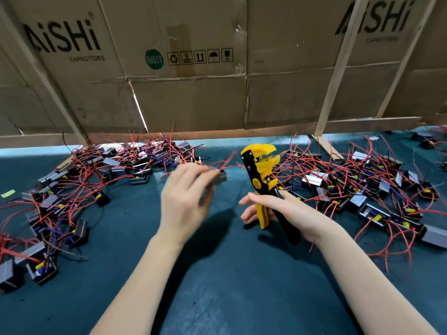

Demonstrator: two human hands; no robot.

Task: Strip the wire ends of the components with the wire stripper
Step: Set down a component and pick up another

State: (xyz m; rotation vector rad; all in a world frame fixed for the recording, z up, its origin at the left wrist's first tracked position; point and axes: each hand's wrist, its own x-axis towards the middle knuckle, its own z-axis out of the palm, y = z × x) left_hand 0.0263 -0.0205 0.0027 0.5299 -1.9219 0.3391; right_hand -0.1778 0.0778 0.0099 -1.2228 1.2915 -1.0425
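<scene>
cardboard wall (193, 97) reads "aishi capacitors" at left and again at right, the small line there blurry, probably "capacitors". green round sticker (154, 59) says "rohs 2.0"; handling symbols (199, 56) include a "5".

A dark teal mat (217, 298) covers the work surface. Along its far edge stands a wall of flattened cardboard boxes (193, 97), printed "AiSHi CAPACITORS" in black at upper left and again at upper right. Between those two logos sits a green round RoHS sticker (154, 59), with a row of black handling symbols (199, 56) just to its right and a strip of brown tape (179, 37) above them. Pale wooden slats (335, 76) lean across the cardboard. A small yellow-green scrap (7, 193) lies on the mat near its left edge
</scene>
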